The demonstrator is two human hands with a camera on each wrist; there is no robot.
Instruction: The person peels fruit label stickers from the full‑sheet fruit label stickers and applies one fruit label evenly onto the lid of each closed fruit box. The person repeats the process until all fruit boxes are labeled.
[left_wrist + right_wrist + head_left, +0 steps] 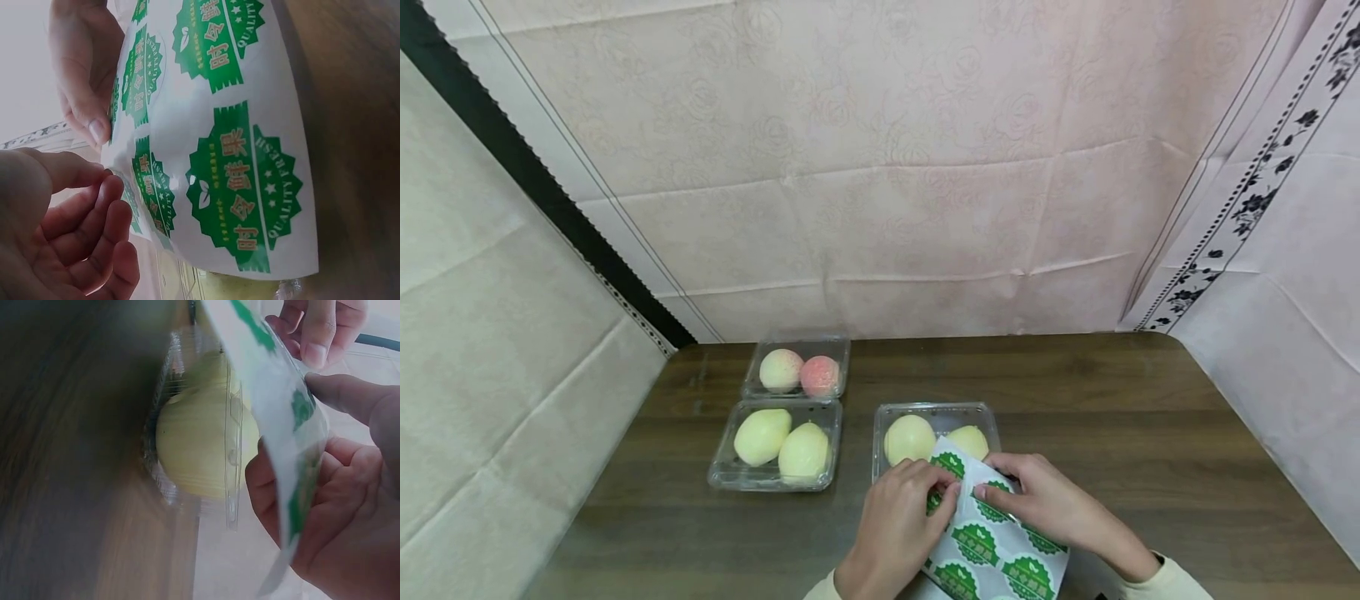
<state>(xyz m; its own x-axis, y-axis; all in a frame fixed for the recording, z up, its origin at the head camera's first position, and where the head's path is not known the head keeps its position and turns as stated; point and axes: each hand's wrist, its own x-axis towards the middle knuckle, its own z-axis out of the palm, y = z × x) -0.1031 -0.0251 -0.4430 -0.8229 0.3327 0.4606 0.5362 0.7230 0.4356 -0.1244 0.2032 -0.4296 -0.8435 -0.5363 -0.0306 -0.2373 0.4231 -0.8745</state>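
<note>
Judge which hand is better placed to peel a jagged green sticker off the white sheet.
Likely the left hand: it pinches one edge of the sheet beside a sticker; the right hand grips the other.

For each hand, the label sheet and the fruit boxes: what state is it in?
Label sheet: held in both hands, tilted, bearing green labels
Left hand: pinching the sheet's edge
Right hand: gripping the sheet
Right box: upright, holding two pale yellow fruits; lid unclear
Front left box: upright, two pale yellow fruits; lid unclear
Back left box: upright, one whitish fruit, one pink fruit; lid unclear
</note>
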